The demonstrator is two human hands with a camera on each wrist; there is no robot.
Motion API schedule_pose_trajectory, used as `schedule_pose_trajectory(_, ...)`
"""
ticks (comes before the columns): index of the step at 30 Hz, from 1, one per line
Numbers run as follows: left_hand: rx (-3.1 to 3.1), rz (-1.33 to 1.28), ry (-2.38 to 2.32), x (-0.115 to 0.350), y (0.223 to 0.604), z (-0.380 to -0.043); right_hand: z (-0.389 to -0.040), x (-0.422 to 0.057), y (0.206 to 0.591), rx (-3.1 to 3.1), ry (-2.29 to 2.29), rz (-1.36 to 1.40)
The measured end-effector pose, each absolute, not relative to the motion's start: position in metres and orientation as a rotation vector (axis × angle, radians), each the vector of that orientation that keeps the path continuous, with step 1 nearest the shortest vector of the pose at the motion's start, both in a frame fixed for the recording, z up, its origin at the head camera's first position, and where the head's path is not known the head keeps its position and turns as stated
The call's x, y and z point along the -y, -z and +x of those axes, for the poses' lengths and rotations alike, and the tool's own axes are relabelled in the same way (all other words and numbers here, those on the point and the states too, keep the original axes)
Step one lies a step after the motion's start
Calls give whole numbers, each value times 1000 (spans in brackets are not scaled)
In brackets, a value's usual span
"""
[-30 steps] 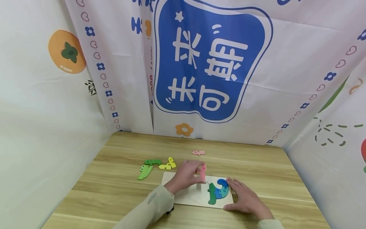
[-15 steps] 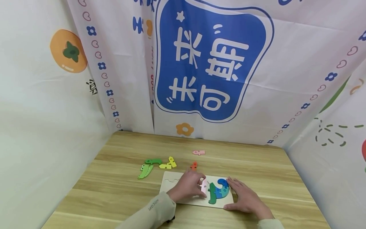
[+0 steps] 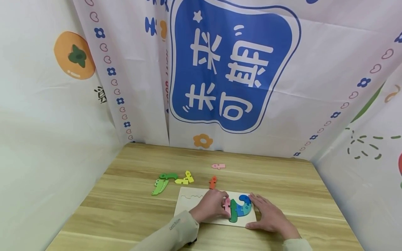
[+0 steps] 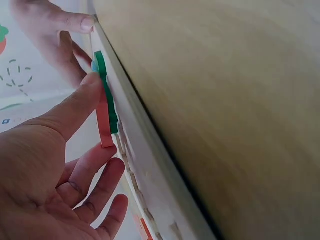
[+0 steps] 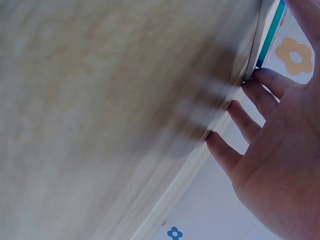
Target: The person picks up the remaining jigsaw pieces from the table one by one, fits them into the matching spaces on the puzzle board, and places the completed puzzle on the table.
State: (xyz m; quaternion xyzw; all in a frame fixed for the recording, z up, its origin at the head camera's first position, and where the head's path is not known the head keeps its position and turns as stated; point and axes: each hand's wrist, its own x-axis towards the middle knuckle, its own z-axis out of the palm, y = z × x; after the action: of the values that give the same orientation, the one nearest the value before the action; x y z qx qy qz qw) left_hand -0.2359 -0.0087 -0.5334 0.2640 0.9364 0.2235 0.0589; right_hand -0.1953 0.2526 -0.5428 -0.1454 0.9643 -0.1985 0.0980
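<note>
Lowered since earlier, the pink piece (image 3: 227, 205) lies beside the green piece (image 3: 233, 211), toward the board's (image 3: 183, 209) right edge. Left hand (image 3: 211, 206) pinches its ends, a sound hold: probably light, stiff.

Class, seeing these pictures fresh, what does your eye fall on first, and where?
The large blue printed panel with white characters, on the white cloth behind the wood-grain table, probably comes first. Below it, the left hand pinches a flat pink puzzle piece beside a dark-green one on an off-white rectangular board. A light-green crocodile-head piece lies on the table, left of that board.
</note>
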Motion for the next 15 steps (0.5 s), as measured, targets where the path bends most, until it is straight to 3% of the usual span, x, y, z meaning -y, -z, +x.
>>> schedule_pose_trajectory(15, -2744, 718, -812, 2, 539, -241, -196, -251, 539, -2849, 607, -450)
